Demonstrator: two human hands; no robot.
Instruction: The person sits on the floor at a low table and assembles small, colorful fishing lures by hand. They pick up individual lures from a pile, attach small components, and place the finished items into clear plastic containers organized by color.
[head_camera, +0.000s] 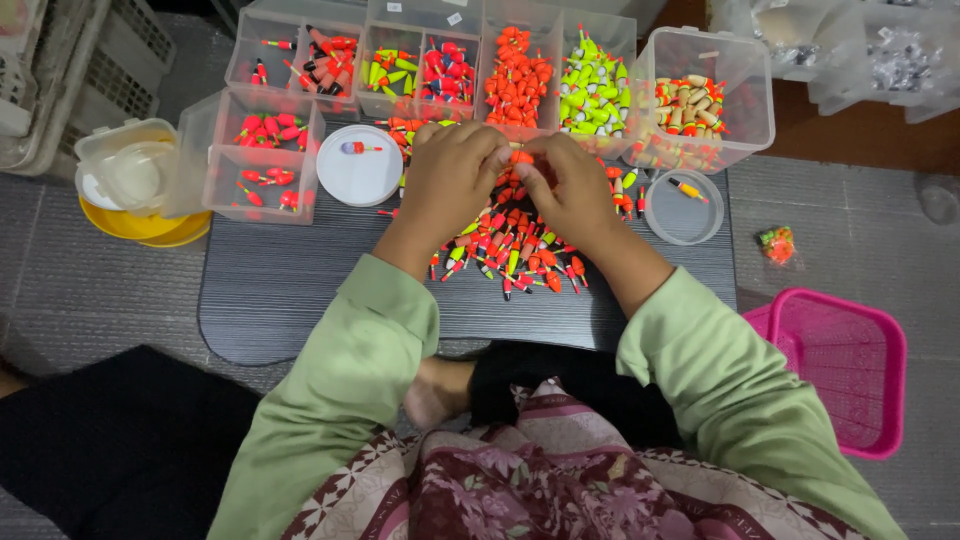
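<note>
Your left hand (452, 170) and right hand (572, 185) meet over the middle of the dark board (270, 300), fingertips drawn narrow and pinched together on one small orange float (521, 157) — it sits right between the two hands, just above the pile (515, 250) of orange, red and green floats spread on the board. The rest of your fingers curl in close; both wrists rest low, near the pile's edges.

Just beside your left hand lies a round white lid (358, 172) with a single float on it. Further left stand clear boxes (262, 160) holding a few red floats, and a yellow dish (140, 225) with a clear tub on top.

Just beside your right hand sits a round clear cup (684, 212) with one yellow-and-red float inside. Behind the hands runs a row of clear bins (520, 75) sorted by colour — orange, lime green, mixed red — and a larger tub (700, 100) of tan-and-red floats.

Well apart on the right, a pink basket (840, 365) sits on the floor, with a small bag (776, 243) of bright bits near it.
</note>
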